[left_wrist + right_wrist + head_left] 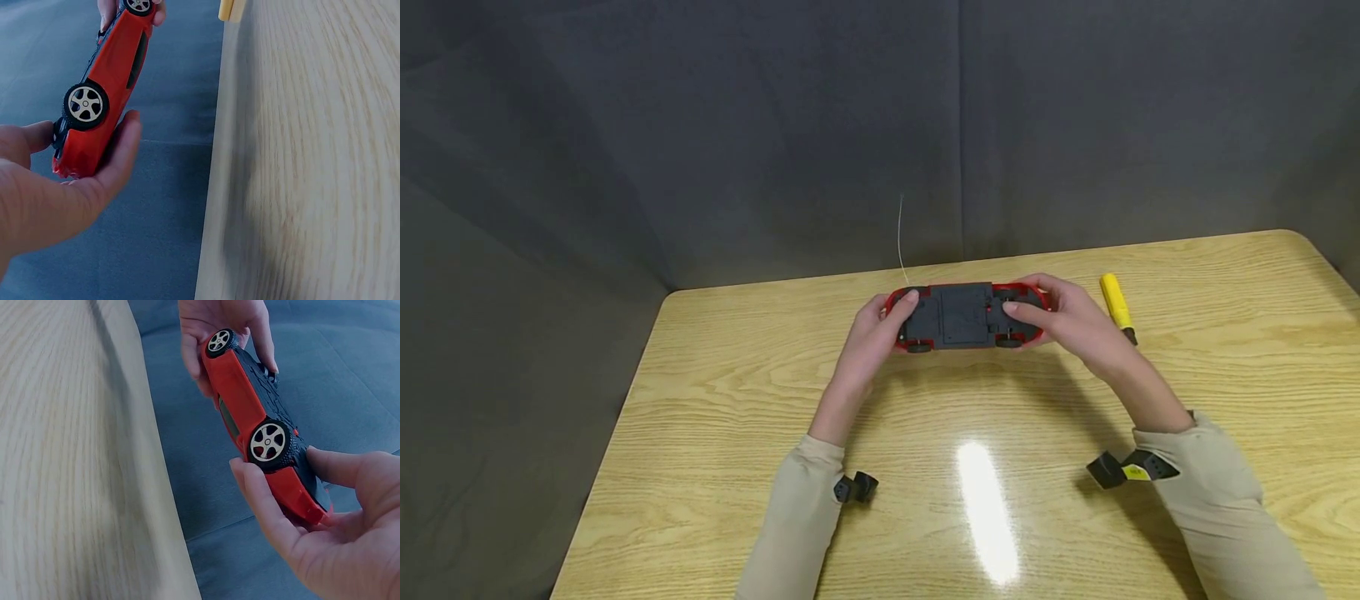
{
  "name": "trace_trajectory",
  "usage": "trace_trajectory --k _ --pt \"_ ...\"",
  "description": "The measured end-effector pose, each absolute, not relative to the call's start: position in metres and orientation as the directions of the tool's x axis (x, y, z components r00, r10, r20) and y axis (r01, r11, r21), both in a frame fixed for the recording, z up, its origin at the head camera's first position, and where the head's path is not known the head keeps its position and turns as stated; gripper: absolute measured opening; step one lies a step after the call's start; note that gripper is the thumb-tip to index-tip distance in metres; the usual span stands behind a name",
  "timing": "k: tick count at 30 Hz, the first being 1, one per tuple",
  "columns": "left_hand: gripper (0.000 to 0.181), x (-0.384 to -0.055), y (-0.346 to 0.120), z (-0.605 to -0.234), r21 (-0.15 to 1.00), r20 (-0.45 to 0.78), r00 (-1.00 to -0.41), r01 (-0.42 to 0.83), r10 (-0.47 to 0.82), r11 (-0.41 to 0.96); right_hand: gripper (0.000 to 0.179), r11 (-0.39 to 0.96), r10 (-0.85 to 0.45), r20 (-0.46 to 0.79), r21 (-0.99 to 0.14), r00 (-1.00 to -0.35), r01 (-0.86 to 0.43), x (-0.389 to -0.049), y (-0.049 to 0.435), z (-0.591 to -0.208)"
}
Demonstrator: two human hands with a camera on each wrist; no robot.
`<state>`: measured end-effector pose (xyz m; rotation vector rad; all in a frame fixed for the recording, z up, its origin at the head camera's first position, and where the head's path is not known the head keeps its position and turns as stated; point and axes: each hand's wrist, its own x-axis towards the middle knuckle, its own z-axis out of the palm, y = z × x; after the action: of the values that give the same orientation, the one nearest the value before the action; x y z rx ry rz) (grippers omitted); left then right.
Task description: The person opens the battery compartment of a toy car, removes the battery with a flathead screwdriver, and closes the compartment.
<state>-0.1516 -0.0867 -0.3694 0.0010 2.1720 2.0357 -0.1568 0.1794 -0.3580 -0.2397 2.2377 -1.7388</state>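
A red toy car (966, 315) is held upside down above the table, its black underside with the battery cover facing the head camera. My left hand (874, 337) grips one end, thumb on the underside and fingers beneath the red body. At the other end my right hand (1071, 321) holds the car the same way, its thumb near a small red switch-like spot. A thin pale antenna wire (900, 237) rises from the left end. In the left wrist view the car's red side (115, 75) and silver-spoked wheels show; the right wrist view shows the opposite side (237, 387).
A yellow screwdriver-like tool with a dark end (1116, 302) lies on the wooden table (722, 417) to the right of my right hand. A dark grey cloth (775, 133) hangs behind the table's far edge. Each sleeve carries a small black wrist camera (856, 487).
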Motion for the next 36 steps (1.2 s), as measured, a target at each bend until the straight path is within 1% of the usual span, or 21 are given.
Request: trace_trajectory --k 6,15,20,23,28,31,36 --pt "0.031 -0.149 -0.085 -0.371 0.993 -0.102 -0.99 -0.096 0.095 0.064 0.05 0.351 -0.279 -0.154 -0.935 -0.948 0.048 -0.157 0.18 -0.36" --pt "0.048 -0.148 -0.083 -0.374 0.995 -0.083 -0.987 -0.074 0.137 0.067 0.053 0.392 -0.27 -0.165 -0.919 -0.949 0.049 -0.158 0.181 -0.364" --pt "0.052 -0.148 -0.084 -0.374 0.991 -0.06 -0.989 -0.043 0.133 0.127 0.056 0.411 -0.261 -0.165 -0.91 -0.951 0.045 -0.157 0.181 -0.364" --pt "0.05 -0.149 -0.084 -0.373 0.99 -0.034 -0.991 -0.015 0.132 0.142 0.054 0.404 -0.26 -0.159 -0.914 -0.952 0.042 -0.157 0.18 -0.362" --pt "0.04 -0.15 -0.08 -0.373 0.994 -0.011 -0.991 0.003 0.131 0.108 0.05 0.364 -0.261 -0.148 -0.93 -0.954 0.045 -0.157 0.179 -0.36" --pt "0.037 -0.151 -0.078 -0.374 0.994 -0.005 -0.993 0.007 0.119 0.105 0.05 0.369 -0.248 -0.135 -0.929 -0.959 0.035 -0.157 0.179 -0.359" --pt "0.037 -0.151 -0.078 -0.374 0.996 -0.011 -0.996 -0.003 0.093 0.089 0.048 0.371 -0.219 -0.073 -0.929 -0.973 -0.014 -0.154 0.18 -0.354"
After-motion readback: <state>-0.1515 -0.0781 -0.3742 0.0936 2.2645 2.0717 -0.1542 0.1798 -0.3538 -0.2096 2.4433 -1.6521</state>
